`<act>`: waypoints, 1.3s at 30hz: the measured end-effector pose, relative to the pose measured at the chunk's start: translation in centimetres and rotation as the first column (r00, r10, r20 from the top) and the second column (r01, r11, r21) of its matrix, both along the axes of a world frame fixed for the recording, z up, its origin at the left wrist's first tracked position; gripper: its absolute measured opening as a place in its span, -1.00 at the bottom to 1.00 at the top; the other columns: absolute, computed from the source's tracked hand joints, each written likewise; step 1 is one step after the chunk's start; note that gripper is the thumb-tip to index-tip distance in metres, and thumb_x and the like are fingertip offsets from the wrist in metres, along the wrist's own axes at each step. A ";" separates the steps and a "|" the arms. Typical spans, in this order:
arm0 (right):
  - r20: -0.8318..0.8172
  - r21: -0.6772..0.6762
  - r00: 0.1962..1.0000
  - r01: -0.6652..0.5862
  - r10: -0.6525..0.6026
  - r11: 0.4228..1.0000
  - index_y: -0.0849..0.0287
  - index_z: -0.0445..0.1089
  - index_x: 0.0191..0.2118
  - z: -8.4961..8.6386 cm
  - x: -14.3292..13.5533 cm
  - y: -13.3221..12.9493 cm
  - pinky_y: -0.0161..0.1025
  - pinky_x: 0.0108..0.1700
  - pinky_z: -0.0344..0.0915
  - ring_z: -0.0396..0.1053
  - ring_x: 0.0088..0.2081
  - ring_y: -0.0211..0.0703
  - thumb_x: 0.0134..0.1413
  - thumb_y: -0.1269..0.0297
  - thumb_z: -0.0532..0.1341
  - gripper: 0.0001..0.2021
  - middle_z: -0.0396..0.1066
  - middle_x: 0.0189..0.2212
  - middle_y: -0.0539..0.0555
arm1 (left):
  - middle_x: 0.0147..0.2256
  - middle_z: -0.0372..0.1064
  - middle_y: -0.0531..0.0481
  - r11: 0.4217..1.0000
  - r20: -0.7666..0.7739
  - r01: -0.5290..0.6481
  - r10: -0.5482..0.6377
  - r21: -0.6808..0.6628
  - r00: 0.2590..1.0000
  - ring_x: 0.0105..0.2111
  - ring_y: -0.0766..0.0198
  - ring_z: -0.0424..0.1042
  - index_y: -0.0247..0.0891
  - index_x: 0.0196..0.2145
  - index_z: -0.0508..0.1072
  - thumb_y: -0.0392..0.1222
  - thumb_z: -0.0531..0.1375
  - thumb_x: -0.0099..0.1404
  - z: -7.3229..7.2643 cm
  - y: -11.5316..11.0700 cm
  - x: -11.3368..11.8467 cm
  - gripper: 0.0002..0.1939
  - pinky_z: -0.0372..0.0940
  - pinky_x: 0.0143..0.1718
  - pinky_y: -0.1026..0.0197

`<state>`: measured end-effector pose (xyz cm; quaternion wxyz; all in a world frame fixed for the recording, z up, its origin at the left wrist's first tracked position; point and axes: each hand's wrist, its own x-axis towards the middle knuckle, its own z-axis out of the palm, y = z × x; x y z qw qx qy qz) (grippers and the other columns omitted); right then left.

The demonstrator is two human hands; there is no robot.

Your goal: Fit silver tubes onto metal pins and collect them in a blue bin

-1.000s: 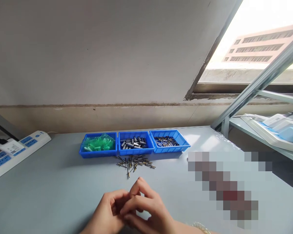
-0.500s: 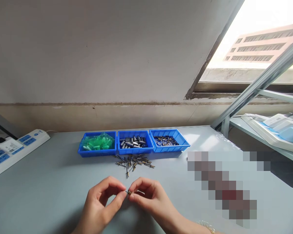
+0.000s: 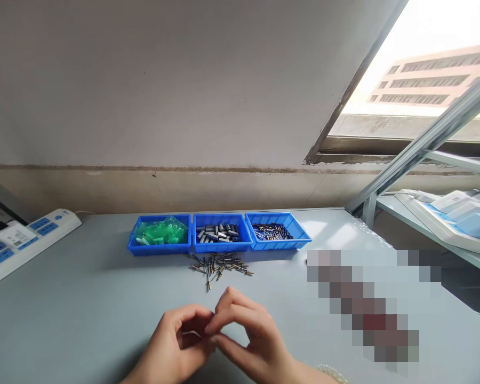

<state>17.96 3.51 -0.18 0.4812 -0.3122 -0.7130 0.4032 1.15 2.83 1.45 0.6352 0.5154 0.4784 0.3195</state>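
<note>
My left hand (image 3: pixel 180 341) and my right hand (image 3: pixel 250 333) meet at the fingertips above the near part of the table. Both are closed in a pinch. Fingers cover the small metal pin that showed between them a moment earlier. Beyond the hands lies a loose pile of thin metal pins (image 3: pixel 218 266), several with brass-coloured ends. Behind the pile, three blue trays stand in a row: the left tray (image 3: pixel 160 250) holds green pieces in clear plastic, the middle tray (image 3: pixel 223 247) short metal spacers, the right tray (image 3: pixel 302 234) many thin pins.
On the left lies a white power strip (image 3: pixel 60 229) with a plugged-in adapter. A pixelated patch hides something on the table's right. Metal frame bars (image 3: pixel 400 160) and a shelf with white and blue items (image 3: pixel 460 218) stand at the far right.
My right hand's fingers have moved left over the left fingertips, with the wrist arched higher. The metal pin, visible between the hands before, is now covered.
</note>
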 end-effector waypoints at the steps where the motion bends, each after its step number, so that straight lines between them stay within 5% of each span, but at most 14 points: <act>1: -0.016 -0.037 1.000 0.026 -0.026 0.999 0.13 0.49 -0.36 0.0 0.2 0.1 -0.27 -0.33 0.35 0.37 -0.40 -0.21 0.16 0.31 0.25 -0.91 0.41 -0.46 0.03 | -0.39 0.53 -0.03 0.999 -0.009 -0.041 0.041 0.027 0.999 -0.34 0.16 0.50 -0.26 -0.37 0.52 -0.19 0.34 0.06 0.0 -0.1 -0.1 -0.85 0.39 -0.26 0.23; 6: -0.127 -0.451 0.991 -0.011 -0.052 0.892 0.17 0.45 -0.40 -0.7 0.5 0.8 -0.25 -0.24 0.38 0.44 -0.33 -0.18 0.06 0.20 0.34 -0.84 0.49 -0.42 0.04 | -0.39 0.49 0.02 0.948 -0.020 -0.215 0.226 0.234 0.974 -0.32 0.20 0.51 -0.20 -0.37 0.50 -0.26 0.26 0.16 0.4 -0.5 -0.6 -0.96 0.41 -0.21 0.27; 11: -0.268 -0.641 0.960 -0.243 0.085 0.728 0.19 0.47 -0.38 -1.8 -0.2 0.8 -0.30 -0.30 0.35 0.46 -0.39 -0.22 -0.11 0.14 0.45 -0.74 0.50 -0.48 -0.01 | -0.33 0.49 0.01 0.937 -0.033 -0.019 0.033 0.348 0.999 -0.30 0.22 0.50 -0.17 -0.27 0.54 -0.34 0.18 0.22 0.7 -0.6 -1.0 -0.83 0.41 -0.19 0.29; 14: -0.173 -0.550 0.984 -0.136 0.047 0.824 0.17 0.49 -0.33 -0.7 0.6 1.6 -0.26 -0.23 0.38 0.48 -0.32 -0.18 0.02 0.12 0.37 -0.78 0.53 -0.39 0.04 | -0.31 0.50 0.06 0.909 -0.009 -0.100 0.113 0.405 0.994 -0.31 0.27 0.50 -0.10 -0.21 0.54 -0.36 0.17 0.22 0.6 -0.6 -1.1 -0.76 0.39 -0.17 0.31; 17: 0.032 -0.116 0.982 0.188 -0.186 0.975 0.13 0.51 -0.18 1.3 3.1 4.0 -0.22 -0.22 0.39 0.45 -0.27 -0.15 0.25 0.20 0.16 -0.80 0.50 -0.30 0.10 | -0.29 0.50 0.08 0.879 0.000 -0.199 0.220 0.433 0.975 -0.34 0.30 0.49 -0.06 -0.21 0.54 -0.35 0.17 0.21 0.6 -0.6 -1.1 -0.74 0.37 -0.18 0.32; 18: 0.115 0.085 0.947 0.290 -0.298 0.953 0.13 0.50 -0.13 1.9 4.1 5.1 -0.21 -0.25 0.39 0.43 -0.29 -0.16 0.30 0.24 0.10 -0.77 0.49 -0.31 0.11 | -0.29 0.50 0.09 0.877 -0.004 -0.209 0.234 0.432 0.972 -0.35 0.30 0.48 -0.06 -0.22 0.54 -0.35 0.17 0.21 0.6 -0.6 -1.1 -0.75 0.37 -0.18 0.32; 20: 0.247 0.422 0.785 0.440 -0.567 0.793 0.11 0.47 -0.06 2.7 6.1 7.1 -0.13 -0.22 0.39 0.41 -0.28 -0.10 0.31 0.28 0.05 -0.74 0.48 -0.32 0.12 | -0.30 0.50 0.09 0.879 -0.017 -0.217 0.248 0.424 0.969 -0.34 0.29 0.48 -0.06 -0.22 0.54 -0.33 0.16 0.21 0.6 -0.6 -1.1 -0.75 0.37 -0.19 0.31; 21: 0.260 0.456 0.744 0.467 -0.616 0.757 0.12 0.45 -0.02 2.8 7.0 8.0 -0.04 -0.16 0.37 0.40 -0.23 -0.03 0.29 0.27 0.07 -0.73 0.48 -0.29 0.16 | -0.30 0.50 0.09 0.881 -0.025 -0.216 0.250 0.420 0.968 -0.34 0.28 0.48 -0.06 -0.23 0.54 -0.32 0.16 0.21 0.7 -0.6 -1.1 -0.76 0.36 -0.18 0.31; 23: 0.309 0.491 0.659 0.507 -0.686 0.708 0.17 0.42 0.02 2.7 8.4 8.9 0.11 -0.07 0.33 0.36 -0.09 0.12 0.24 0.23 0.10 -0.69 0.44 -0.13 0.28 | -0.31 0.50 0.09 0.885 -0.040 -0.211 0.250 0.415 0.967 -0.34 0.29 0.47 -0.07 -0.23 0.54 -0.30 0.15 0.22 0.7 -0.6 -1.1 -0.78 0.36 -0.18 0.30; 25: 0.370 0.476 0.625 0.508 -0.688 0.718 0.20 0.43 -0.01 2.2 9.0 8.9 0.10 -0.08 0.34 0.36 -0.08 0.15 0.24 0.22 0.08 -0.69 0.40 -0.08 0.32 | -0.31 0.49 0.09 0.887 -0.053 -0.211 0.254 0.411 0.966 -0.34 0.29 0.47 -0.08 -0.25 0.54 -0.29 0.15 0.22 0.7 -0.6 -1.1 -0.79 0.35 -0.18 0.31; 31: 0.635 0.286 0.657 0.288 -0.406 0.914 0.11 0.44 -0.42 0.1 7.9 6.4 -0.31 -0.50 0.26 0.33 -0.56 -0.22 0.04 0.37 0.21 -0.91 0.39 -0.57 -0.03 | -0.36 0.47 0.06 0.885 -0.088 -0.199 0.258 0.421 0.962 -0.35 0.26 0.46 -0.13 -0.30 0.52 -0.27 0.14 0.22 0.6 -0.4 -1.0 -0.83 0.34 -0.20 0.28; 39: 0.685 0.111 0.658 0.329 -0.312 0.938 0.15 0.36 -0.50 -1.4 7.3 6.4 -0.25 -0.45 0.26 0.35 -0.51 -0.18 0.01 0.47 0.11 -0.84 0.41 -0.49 0.05 | -0.37 0.45 0.06 0.891 -0.111 -0.212 0.277 0.402 0.954 -0.35 0.25 0.46 -0.14 -0.33 0.52 -0.25 0.14 0.22 0.8 -0.3 -1.0 -0.85 0.34 -0.21 0.28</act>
